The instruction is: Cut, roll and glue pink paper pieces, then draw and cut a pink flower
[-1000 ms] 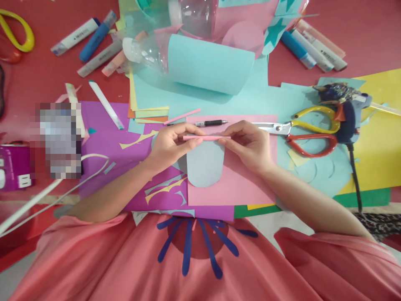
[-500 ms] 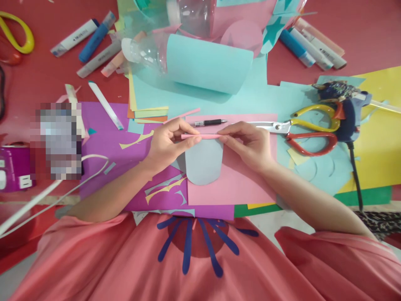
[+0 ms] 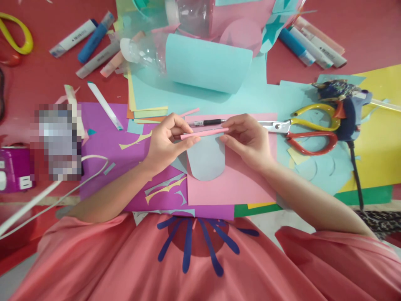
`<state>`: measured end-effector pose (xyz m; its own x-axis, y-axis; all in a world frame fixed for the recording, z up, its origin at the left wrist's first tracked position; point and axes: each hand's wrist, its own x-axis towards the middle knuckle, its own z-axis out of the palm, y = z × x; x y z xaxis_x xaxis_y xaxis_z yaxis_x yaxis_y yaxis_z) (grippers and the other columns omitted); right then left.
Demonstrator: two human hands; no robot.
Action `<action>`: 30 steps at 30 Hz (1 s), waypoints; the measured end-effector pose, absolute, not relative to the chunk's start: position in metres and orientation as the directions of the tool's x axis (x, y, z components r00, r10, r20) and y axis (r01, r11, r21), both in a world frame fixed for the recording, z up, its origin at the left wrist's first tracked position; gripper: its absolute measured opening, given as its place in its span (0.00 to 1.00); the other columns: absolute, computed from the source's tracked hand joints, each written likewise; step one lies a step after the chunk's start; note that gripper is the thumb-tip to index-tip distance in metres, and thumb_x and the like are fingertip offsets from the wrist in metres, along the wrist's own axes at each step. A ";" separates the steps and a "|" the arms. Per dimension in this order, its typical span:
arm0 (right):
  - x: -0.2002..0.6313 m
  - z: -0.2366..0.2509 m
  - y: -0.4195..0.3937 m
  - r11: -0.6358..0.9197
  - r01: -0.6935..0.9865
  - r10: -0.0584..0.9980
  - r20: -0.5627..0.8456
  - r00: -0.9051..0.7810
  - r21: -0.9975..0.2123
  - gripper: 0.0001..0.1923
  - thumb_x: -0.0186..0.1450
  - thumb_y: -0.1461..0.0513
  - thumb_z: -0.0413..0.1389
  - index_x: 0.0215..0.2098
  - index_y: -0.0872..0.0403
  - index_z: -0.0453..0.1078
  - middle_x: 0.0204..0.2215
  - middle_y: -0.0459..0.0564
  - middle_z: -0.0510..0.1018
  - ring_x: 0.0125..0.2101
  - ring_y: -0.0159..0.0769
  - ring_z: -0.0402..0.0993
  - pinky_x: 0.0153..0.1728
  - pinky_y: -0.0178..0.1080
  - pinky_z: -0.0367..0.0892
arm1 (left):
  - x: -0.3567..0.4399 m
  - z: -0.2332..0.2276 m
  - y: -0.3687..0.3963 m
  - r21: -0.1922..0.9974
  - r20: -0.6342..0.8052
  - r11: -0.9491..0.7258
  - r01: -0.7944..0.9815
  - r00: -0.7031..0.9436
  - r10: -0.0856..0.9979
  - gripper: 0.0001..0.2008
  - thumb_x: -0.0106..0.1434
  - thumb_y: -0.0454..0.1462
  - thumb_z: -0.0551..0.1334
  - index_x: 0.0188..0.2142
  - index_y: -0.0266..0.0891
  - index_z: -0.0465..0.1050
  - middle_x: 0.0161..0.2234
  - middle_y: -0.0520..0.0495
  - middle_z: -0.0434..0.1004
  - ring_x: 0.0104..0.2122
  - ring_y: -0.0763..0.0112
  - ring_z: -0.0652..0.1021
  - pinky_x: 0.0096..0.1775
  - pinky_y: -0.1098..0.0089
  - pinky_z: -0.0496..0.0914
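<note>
Pink paper strip pinched between left hand, right hand, above pale blue cutout

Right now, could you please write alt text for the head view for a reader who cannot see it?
Left hand and right hand hold a thin pink paper strip along the top of a pale blue paper piece, above a pink sheet. A pen, scissors and a glue gun lie nearby.
</note>
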<state>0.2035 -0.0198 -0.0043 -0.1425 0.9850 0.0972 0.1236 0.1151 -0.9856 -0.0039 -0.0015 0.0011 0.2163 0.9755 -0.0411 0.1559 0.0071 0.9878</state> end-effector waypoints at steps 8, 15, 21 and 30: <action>0.205 -0.004 -0.020 0.108 0.166 0.979 0.076 -0.190 -0.980 0.13 0.62 0.54 0.63 0.44 0.50 0.73 0.30 0.45 0.80 0.28 0.31 0.75 0.28 0.36 0.71 | -0.006 -0.001 -0.002 0.980 -0.072 0.015 0.197 0.283 0.956 0.17 0.53 0.45 0.71 0.28 0.42 0.65 0.25 0.55 0.71 0.27 0.75 0.78 0.28 0.75 0.74; 0.204 0.001 -0.020 0.100 0.180 0.988 0.076 -0.137 -0.979 0.03 0.62 0.61 0.62 0.31 0.51 0.74 0.28 0.44 0.81 0.28 0.29 0.77 0.25 0.32 0.71 | -0.006 -0.001 -0.001 0.983 -0.027 -0.022 0.183 0.262 0.965 0.17 0.53 0.46 0.72 0.27 0.42 0.65 0.24 0.56 0.70 0.24 0.77 0.76 0.27 0.75 0.72; 0.204 0.000 -0.021 0.104 0.166 0.991 0.088 -0.104 -0.981 0.11 0.62 0.53 0.63 0.30 0.50 0.69 0.25 0.42 0.78 0.25 0.28 0.74 0.23 0.33 0.68 | -0.006 0.000 0.001 0.990 0.041 -0.070 0.126 0.224 0.974 0.21 0.53 0.51 0.71 0.28 0.43 0.63 0.22 0.57 0.70 0.23 0.77 0.75 0.26 0.73 0.72; 0.205 -0.002 -0.020 0.161 0.243 0.970 0.108 -0.216 -0.957 0.18 0.63 0.48 0.61 0.28 0.51 0.64 0.23 0.42 0.72 0.22 0.26 0.65 0.21 0.32 0.61 | -0.017 -0.011 0.023 0.985 0.168 -0.168 -0.038 -0.009 0.986 0.17 0.61 0.53 0.65 0.34 0.45 0.63 0.20 0.61 0.73 0.21 0.79 0.76 0.24 0.74 0.69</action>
